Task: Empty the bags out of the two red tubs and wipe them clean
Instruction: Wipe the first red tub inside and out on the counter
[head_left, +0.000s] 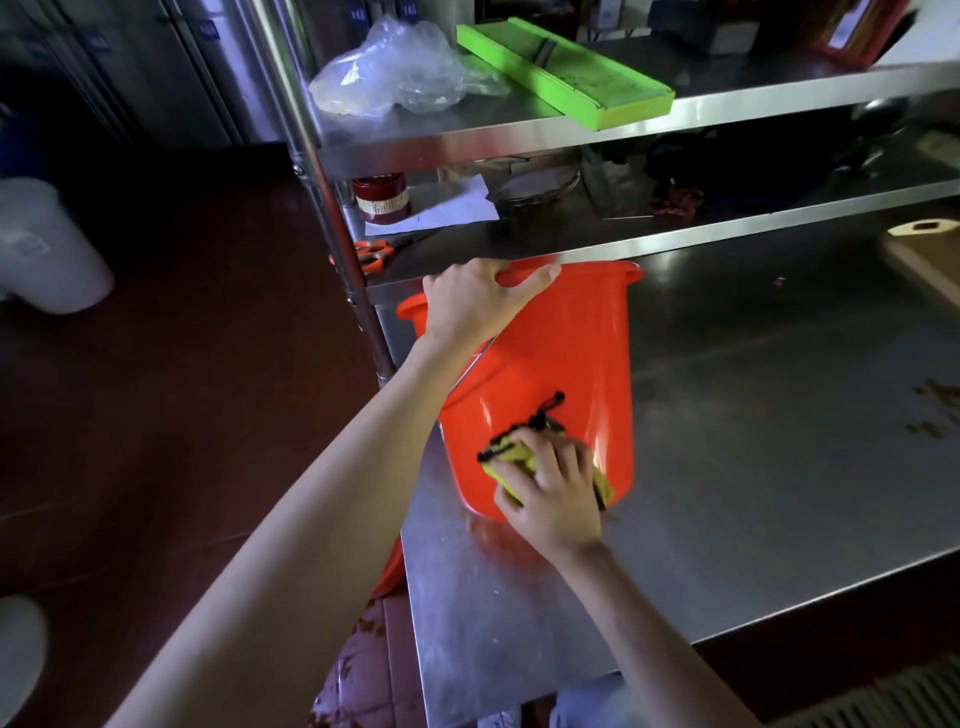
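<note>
fingers of the right hand (553, 486) are spread and a little bent, pressing a yellow cloth with a black edge (514, 451) flat on the low outside wall of the red tub (556, 364). this hand is nearest to the person, close to the near left corner of the steel table (753, 467). the tub leans on its side at the left edge of the table. its bottom end comes toward the person and its open mouth faces away, toward the shelf rack (571, 244), so its long way runs near to far. i can see no bags on it from here, and its inside is hidden.

farther off, the left hand (475, 301) curls over the tub's far rim and holds it still. so the wall yet to be wiped lies up and away from the cloth fingers, toward the left hand. i think the wiping should go that way, and the right hand is the one to do it.

a bit of another red tub (389, 571) peeks out below the table's left edge.
</note>
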